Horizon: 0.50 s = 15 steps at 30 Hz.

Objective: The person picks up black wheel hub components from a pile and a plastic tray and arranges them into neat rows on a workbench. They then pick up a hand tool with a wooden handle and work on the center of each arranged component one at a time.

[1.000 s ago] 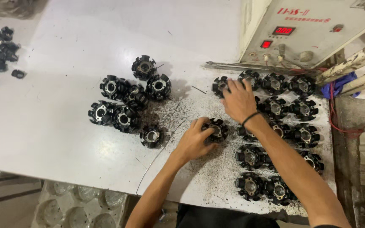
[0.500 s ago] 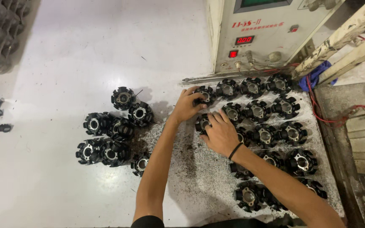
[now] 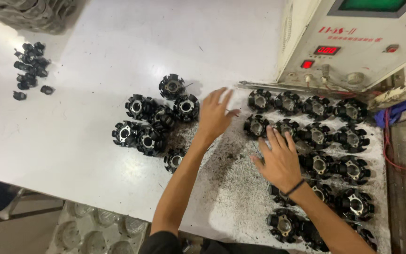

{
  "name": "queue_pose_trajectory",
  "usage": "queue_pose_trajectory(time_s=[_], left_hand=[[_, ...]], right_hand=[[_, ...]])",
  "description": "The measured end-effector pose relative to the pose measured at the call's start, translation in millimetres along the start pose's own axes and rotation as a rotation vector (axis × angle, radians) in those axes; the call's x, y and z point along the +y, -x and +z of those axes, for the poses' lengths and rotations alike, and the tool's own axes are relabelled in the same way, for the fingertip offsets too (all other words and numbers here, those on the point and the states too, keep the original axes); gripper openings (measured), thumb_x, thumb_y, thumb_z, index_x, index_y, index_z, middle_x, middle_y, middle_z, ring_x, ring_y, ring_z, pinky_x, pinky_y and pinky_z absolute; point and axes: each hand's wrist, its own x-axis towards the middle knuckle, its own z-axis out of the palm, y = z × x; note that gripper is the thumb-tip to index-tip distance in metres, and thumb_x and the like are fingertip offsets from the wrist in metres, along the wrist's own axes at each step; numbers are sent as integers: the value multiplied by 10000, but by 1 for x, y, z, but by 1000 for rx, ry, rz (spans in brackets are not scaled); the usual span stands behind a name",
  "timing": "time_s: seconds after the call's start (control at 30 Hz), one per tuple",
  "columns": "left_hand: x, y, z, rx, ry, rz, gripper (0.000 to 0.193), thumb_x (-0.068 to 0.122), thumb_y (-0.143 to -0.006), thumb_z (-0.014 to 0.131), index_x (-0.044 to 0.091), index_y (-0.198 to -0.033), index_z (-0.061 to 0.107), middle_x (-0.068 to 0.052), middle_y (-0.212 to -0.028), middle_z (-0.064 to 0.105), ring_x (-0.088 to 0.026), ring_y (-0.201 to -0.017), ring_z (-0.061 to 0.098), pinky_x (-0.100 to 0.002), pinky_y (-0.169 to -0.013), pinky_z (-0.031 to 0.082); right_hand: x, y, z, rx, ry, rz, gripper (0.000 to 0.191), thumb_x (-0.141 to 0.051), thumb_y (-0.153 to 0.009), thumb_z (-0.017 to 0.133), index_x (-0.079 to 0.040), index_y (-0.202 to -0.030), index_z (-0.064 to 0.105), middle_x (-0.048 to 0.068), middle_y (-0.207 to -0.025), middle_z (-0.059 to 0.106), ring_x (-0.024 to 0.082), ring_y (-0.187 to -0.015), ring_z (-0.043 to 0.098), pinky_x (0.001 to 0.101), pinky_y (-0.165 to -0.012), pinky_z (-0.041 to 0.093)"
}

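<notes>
**A:** So what are the hands up to? Left hand (image 3: 216, 114) is spread wide mid-frame, holding nothing. Right hand (image 3: 279, 160) is flat, fingers splayed over the rows of black toothed rings (image 3: 316, 136) at right.

**B:** Yeah, rows look sorted, probably laid out in order. The loose ring pile (image 3: 153, 120) sits just left of the left hand on the white table (image 3: 71, 136).

The left hand (image 3: 214, 115) has lifted off the rotor grid (image 3: 316, 136), fingers spread; the right hand (image 3: 280, 160) slid lower.
</notes>
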Motion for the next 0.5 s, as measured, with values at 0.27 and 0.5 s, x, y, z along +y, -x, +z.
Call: queue_pose_trajectory(time_s=[0.27, 0.5], left_hand=[[-20, 29, -44, 50, -248, -347, 543, 368, -929, 808, -38, -1179, 550, -240, -1201, 631, -438, -1195, 588, -528, -1038, 460], [2, 69, -82, -66, -40, -43, 532, 189, -741, 844, 46, -1186, 590, -201, -1414, 564, -445, -1305, 547, -541, -1066, 456]], right_hand=[[25, -20, 24, -50, -44, -66, 469, -474, -927, 652, -80, -1161, 753, 253, -1405, 572, 374, -1360, 488, 579, -1207, 207], [23, -29, 23, -87, 0, -53, 388, -452, -902, 675, -95, -1009, 781, 218, -1378, 610, 326, -1339, 519, 565, -1236, 181]])
